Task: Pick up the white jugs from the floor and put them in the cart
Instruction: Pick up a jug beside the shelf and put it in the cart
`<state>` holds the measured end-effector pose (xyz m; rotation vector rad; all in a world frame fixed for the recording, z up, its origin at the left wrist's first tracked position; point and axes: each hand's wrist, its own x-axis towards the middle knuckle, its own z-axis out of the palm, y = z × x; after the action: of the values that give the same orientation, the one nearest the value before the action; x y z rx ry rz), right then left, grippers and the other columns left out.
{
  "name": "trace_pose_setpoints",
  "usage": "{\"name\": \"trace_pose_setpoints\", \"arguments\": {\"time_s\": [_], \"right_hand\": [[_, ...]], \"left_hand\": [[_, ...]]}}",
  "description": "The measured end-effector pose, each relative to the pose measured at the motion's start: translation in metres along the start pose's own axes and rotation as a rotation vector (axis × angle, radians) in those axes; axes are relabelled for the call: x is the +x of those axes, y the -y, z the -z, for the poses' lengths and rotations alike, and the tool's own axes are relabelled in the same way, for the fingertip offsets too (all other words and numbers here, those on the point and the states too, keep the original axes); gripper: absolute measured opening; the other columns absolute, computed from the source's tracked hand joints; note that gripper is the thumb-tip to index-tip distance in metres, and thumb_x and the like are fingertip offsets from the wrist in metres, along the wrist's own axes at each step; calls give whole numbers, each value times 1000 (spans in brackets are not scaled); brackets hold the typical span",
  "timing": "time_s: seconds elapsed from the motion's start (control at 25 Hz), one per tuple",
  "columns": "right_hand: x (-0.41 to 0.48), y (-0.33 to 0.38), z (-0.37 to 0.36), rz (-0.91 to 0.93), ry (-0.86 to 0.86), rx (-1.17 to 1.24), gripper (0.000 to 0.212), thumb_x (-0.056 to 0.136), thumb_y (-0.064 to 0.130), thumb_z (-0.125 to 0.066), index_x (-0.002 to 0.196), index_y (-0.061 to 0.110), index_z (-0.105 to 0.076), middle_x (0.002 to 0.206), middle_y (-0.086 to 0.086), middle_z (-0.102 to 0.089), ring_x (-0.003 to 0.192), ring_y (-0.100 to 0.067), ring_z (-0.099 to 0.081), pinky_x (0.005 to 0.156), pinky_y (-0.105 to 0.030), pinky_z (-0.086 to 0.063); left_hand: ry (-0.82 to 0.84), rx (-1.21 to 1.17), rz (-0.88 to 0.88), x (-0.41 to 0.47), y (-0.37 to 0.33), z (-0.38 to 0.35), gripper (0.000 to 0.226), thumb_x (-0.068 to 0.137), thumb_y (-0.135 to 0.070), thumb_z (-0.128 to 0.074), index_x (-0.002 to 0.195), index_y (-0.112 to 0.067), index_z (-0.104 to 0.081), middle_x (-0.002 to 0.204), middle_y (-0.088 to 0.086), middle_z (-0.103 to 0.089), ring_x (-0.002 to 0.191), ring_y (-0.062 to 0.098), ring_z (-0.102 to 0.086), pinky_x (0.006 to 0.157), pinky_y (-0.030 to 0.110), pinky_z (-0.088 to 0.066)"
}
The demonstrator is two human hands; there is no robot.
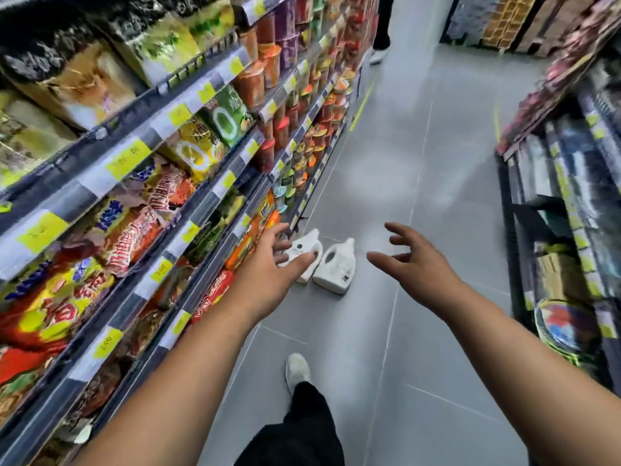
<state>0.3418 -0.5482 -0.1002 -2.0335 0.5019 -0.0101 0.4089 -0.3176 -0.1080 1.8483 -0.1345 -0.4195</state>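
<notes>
Two white jugs stand side by side on the grey tiled floor, close to the left shelf's base. The left jug (304, 250) is partly covered by my left hand (274, 267), which reaches out above it with fingers spread and holds nothing. The right jug (337, 267) is in full view, handle toward the left. My right hand (410, 264) hovers to the right of it, fingers loosely spread, empty. No cart is in view.
Stocked shelves of noodle packs and cups (151, 196) line the left side. A dark shelf unit (564, 213) lines the right. My foot (297, 369) is on the floor below the jugs. Another person's leg (381, 35) stands far down the aisle.
</notes>
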Motion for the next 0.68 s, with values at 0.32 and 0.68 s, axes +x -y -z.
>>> {"name": "trace_pose_setpoints", "arguments": {"time_s": [0.32, 0.68], "right_hand": [[256, -69, -8, -108, 101, -106, 55, 82, 46, -70, 130, 37, -47, 127, 3, -47, 105, -18, -55, 85, -34, -49], [500, -237, -25, -161, 392, -189, 62, 80, 49, -71, 134, 45, -41, 130, -4, -49, 106, -23, -59, 92, -38, -48]], "left_hand": [[-108, -44, 246, 245, 42, -61, 59, 86, -34, -70, 134, -40, -36, 127, 1, -46, 101, 10, -54, 71, 19, -39], [-347, -29, 536, 421, 153, -184, 84, 72, -47, -77, 142, -40, -32, 135, 0, -41, 119, 17, -54, 105, 36, -42]]}}
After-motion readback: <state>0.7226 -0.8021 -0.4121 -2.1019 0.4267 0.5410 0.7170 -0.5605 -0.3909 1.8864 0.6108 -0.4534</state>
